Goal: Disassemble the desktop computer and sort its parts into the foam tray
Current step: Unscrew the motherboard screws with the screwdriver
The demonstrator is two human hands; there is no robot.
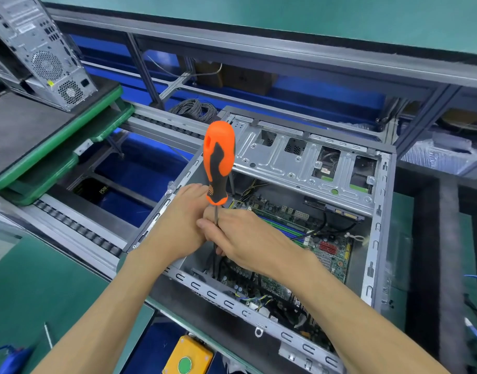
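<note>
An open desktop computer case (299,211) lies on its side, motherboard (331,255) exposed. Over its left half, both hands meet inside the case: the right hand (248,238) curls around the shaft of an upright orange-handled screwdriver (218,163), the left hand (183,220) pressed against it, its grip hidden. Left of the case runs a roller conveyor (78,230); beyond that stands another tower (40,49).

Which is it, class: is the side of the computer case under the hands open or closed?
Open. The computer case has no side cover, so the green circuit board and its cables show inside.
</note>
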